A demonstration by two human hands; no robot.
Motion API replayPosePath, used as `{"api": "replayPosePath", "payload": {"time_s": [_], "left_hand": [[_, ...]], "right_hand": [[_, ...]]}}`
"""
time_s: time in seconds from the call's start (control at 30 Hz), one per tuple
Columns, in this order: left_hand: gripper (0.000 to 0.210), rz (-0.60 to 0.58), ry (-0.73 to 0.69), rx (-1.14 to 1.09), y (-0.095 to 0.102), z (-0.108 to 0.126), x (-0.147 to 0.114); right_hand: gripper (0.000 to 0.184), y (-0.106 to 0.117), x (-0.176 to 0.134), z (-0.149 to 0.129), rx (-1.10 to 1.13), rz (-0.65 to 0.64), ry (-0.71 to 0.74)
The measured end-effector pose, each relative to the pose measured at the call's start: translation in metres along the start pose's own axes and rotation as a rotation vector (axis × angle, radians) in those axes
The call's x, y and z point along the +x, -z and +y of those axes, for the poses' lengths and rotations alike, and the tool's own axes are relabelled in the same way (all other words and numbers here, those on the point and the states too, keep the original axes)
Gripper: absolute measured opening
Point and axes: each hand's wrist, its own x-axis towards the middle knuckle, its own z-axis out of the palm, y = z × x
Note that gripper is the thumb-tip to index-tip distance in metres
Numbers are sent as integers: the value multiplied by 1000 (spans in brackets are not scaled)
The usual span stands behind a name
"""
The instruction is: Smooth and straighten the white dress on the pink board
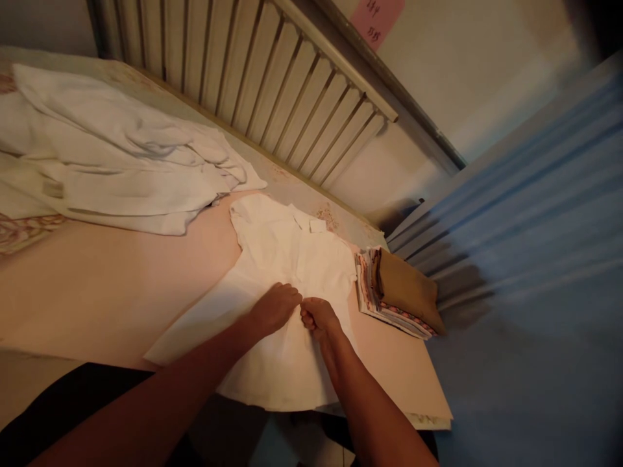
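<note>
White cotton dress, smooth and flared, middle pinched in left hand and right hand grips.

The white garment under both hands is thin, matt woven cloth, smooth where it lies flat and lightly creased near the middle. The heap of white clothes beside it is the same matt fabric, rumpled into soft folds. The table top looks like a smooth, faintly sheened peach covering with a printed floral border. The folded stack is cloth too: a coarse, matt brown piece over patterned fabric. The radiator is painted metal, ribbed and dull. The blue curtain is matt cloth
</note>
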Motion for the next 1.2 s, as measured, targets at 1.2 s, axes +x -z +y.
{"api": "replayPosePath", "payload": {"time_s": [1.2], "left_hand": [[26, -174, 386, 99, 6, 12, 4]], "right_hand": [[17, -2, 10, 12, -484, 187, 415]]}}
